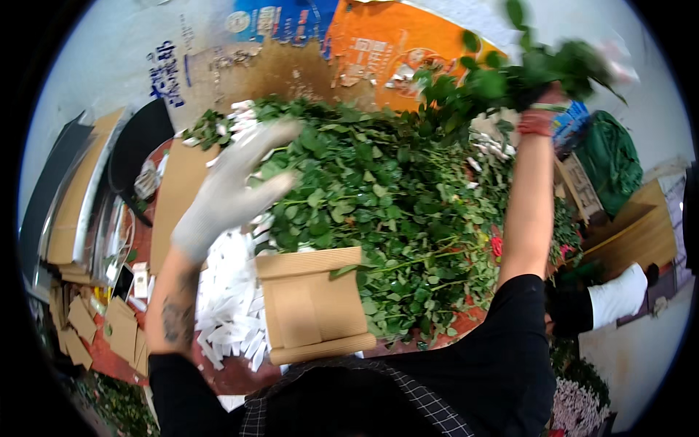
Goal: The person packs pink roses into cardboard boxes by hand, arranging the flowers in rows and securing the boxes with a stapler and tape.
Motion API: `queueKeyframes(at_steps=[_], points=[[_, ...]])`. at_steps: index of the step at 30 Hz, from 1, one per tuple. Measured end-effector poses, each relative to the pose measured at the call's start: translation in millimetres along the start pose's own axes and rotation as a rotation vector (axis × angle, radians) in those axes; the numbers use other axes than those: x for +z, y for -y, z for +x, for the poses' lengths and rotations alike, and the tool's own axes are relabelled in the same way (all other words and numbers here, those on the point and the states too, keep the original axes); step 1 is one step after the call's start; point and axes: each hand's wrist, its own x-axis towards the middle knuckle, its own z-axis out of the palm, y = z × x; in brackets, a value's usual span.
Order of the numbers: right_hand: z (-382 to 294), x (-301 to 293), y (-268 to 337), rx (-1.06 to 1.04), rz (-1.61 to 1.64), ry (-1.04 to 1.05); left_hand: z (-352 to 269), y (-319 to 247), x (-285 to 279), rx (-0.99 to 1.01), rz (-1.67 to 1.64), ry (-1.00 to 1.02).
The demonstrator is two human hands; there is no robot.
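My left hand (229, 191), in a light grey knit glove, is spread and blurred above the left edge of a large pile of leafy green stems (355, 180), with nothing in its grip. At the upper right my right hand (549, 98) is closed around a bunch of leafy stems (491, 82), raised past the pile's far right corner. Leaves cover most of its fingers, and red bands circle its wrist. A sheet of corrugated cardboard (311, 306) with curled ends lies before me, one leaf over its far edge. Beside it white strips (232, 306) are heaped.
Flat brown cardboard pieces (120, 328) lie at the left on the red surface (98, 349), near stacked boards (82, 207). Red-handled scissors (496, 243) appear among the right-hand leaves. A person's white sleeve (617, 295) and a green bag (609, 164) are at the right. Pink flowers (579, 404) stand lower right.
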Motion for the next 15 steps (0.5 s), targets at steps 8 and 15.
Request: queueKeyframes(at_steps=[8,15], points=[[15.6,-129.1,23.3,-0.156,-0.314,0.176,-145.2,7.4,-8.8,-0.224,-0.086,0.38],[-113.8,-68.1,121.7,-0.331,-0.192,0.944,-173.5,7.8,-18.2,-0.552,-0.049,0.109]])
